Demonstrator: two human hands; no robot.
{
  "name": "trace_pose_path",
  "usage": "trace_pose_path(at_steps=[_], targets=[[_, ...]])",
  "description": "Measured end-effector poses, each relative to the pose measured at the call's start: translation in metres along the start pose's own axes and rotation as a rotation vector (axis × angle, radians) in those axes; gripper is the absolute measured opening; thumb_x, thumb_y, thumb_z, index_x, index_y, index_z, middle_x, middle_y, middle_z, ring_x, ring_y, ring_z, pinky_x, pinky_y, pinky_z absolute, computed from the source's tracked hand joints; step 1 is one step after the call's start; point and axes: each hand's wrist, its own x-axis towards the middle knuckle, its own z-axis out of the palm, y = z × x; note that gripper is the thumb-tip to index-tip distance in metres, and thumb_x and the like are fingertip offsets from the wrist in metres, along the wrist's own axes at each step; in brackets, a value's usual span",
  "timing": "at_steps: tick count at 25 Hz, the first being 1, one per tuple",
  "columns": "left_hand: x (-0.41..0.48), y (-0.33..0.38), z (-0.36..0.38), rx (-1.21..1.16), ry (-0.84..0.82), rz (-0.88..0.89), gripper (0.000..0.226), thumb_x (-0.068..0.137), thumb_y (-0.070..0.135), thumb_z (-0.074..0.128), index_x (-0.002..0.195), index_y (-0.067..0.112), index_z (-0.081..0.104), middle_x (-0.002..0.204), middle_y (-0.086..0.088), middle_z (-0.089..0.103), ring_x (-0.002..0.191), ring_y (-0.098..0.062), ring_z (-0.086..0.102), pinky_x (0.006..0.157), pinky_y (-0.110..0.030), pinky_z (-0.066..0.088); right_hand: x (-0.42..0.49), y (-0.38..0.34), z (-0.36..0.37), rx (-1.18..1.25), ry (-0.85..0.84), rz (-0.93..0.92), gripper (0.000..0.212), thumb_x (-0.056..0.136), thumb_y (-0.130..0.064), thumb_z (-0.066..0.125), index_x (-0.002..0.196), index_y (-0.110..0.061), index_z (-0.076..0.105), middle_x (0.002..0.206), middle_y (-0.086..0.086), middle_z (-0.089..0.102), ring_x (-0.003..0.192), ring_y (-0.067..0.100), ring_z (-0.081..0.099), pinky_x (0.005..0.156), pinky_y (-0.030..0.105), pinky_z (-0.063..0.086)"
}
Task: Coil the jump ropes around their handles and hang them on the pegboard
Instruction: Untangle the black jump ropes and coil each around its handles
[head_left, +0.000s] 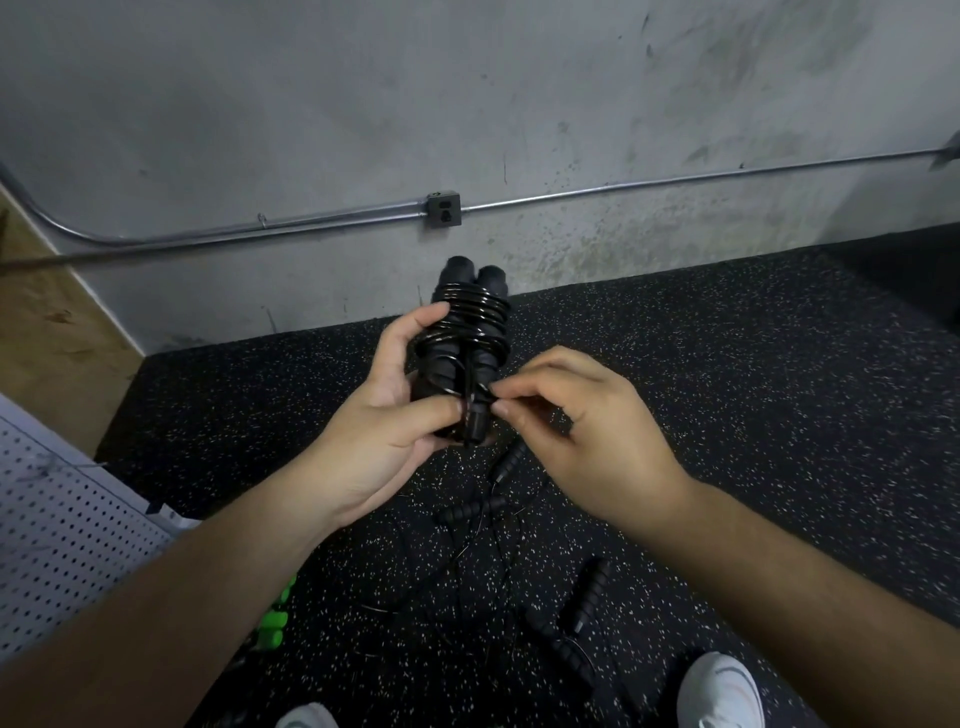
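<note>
Head view, nearest first: two white shoes (719, 691) stand on the black speckled rubber floor (753, 415). Just ahead of them lie loose jump ropes (582, 597), uncoiled, with black foam handles scattered and thin cords tangled between them. At lower left a pair of green handles (272, 621) lies beside the white pegboard (62, 519), which leans or lies at the left edge; I cannot tell which.

Above the floor, both hands meet on the coiled jump rope (467, 322). Its two black handles are held side by side, upright, with the cord wound in several turns around them. The left hand (384, 415) grips the lower part of the bundle, thumb across the front. The right hand (587, 415) pinches the cord with thumb and forefinger close to the left thumb.

Beyond stands a stained grey wall (467, 104), with a metal conduit (675, 182) running along it through an outlet box (444, 209).
</note>
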Motion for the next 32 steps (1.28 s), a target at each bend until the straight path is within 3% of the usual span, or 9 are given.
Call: trace_pose_path(at_steps=[4,9,16,19,23,25,27,30,32], targets=[[0.000,-0.007,0.001,0.097,0.017,-0.049,0.081,0.081,-0.014,0.060,0.137,0.043,0.048,0.124,-0.007,0.069,0.107,-0.019,0.067,0.090,-0.043,0.057,0.001,-0.003,0.010,0.036,-0.008,0.039,0.008,0.090,-0.013,0.073,0.098,-0.011,0.076,0.096,-0.006,0.066,0.089,0.007,0.063,0.080,0.028,0.054],[0.003,-0.003,-0.006,0.048,0.027,-0.045,0.083,0.088,-0.025,0.048,0.141,0.038,0.046,0.125,-0.007,0.069,0.109,-0.019,0.068,0.084,-0.037,0.057,0.000,-0.002,0.009,0.131,-0.037,0.102,0.013,0.092,-0.015,0.072,0.105,-0.016,0.073,0.101,-0.011,0.063,0.096,0.003,0.061,0.084,0.012,0.046],[0.002,-0.015,-0.006,0.150,0.001,-0.063,0.079,0.081,-0.008,0.061,0.132,0.050,0.048,0.129,-0.004,0.065,0.112,-0.021,0.063,0.092,-0.046,0.056,-0.002,0.002,0.020,0.127,0.008,0.082,0.008,0.089,-0.006,0.072,0.095,-0.010,0.075,0.094,-0.007,0.063,0.088,0.004,0.061,0.078,0.017,0.051],[0.003,-0.010,-0.011,0.217,-0.006,-0.048,0.076,0.078,-0.002,0.061,0.130,0.053,0.050,0.134,-0.008,0.060,0.114,-0.024,0.060,0.095,-0.054,0.054,0.001,0.003,0.018,0.062,-0.026,0.056,0.010,0.090,-0.013,0.073,0.099,-0.013,0.075,0.097,-0.007,0.061,0.089,0.005,0.059,0.079,0.025,0.053],[0.002,0.007,-0.024,0.311,-0.105,-0.053,0.078,0.075,-0.008,0.056,0.133,0.043,0.053,0.139,-0.012,0.052,0.112,-0.031,0.063,0.088,-0.060,0.056,0.012,0.008,0.001,-0.256,-0.112,-0.112,0.050,0.083,-0.043,0.077,0.128,-0.025,0.063,0.135,-0.004,0.049,0.123,0.019,0.044,0.098,0.033,0.049],[0.001,0.011,-0.031,0.352,-0.181,-0.123,0.078,0.073,-0.009,0.054,0.128,0.046,0.055,0.134,-0.015,0.058,0.111,-0.040,0.066,0.089,-0.061,0.055,0.017,0.012,-0.006,-0.360,-0.249,-0.151,0.076,0.079,-0.047,0.079,0.146,-0.032,0.047,0.157,-0.005,0.031,0.142,0.023,0.028,0.111,0.035,0.034],[-0.001,0.014,-0.036,0.312,-0.226,-0.206,0.078,0.072,-0.010,0.051,0.123,0.049,0.056,0.126,-0.021,0.062,0.105,-0.048,0.068,0.083,-0.058,0.056,0.022,0.016,-0.006,-0.406,-0.357,-0.143,0.087,0.080,-0.041,0.079,0.154,-0.034,0.033,0.162,-0.008,0.024,0.149,0.021,0.018,0.116,0.042,0.028],[-0.002,0.013,-0.042,0.333,-0.179,-0.243,0.079,0.069,-0.011,0.051,0.121,0.048,0.053,0.115,-0.028,0.057,0.096,-0.045,0.067,0.079,-0.061,0.057,0.024,0.022,0.003,-0.406,-0.320,-0.166,0.077,0.082,-0.024,0.078,0.150,-0.025,0.043,0.152,-0.005,0.043,0.137,0.027,0.034,0.108,0.045,0.044],[-0.002,0.013,-0.051,0.359,-0.099,-0.222,0.072,0.069,-0.007,0.053,0.122,0.041,0.053,0.114,-0.023,0.055,0.094,-0.039,0.065,0.082,-0.065,0.056,0.026,0.022,0.010,-0.427,-0.273,-0.198,0.069,0.081,-0.027,0.078,0.144,-0.024,0.051,0.144,-0.005,0.050,0.127,0.029,0.041,0.096,0.043,0.050]])
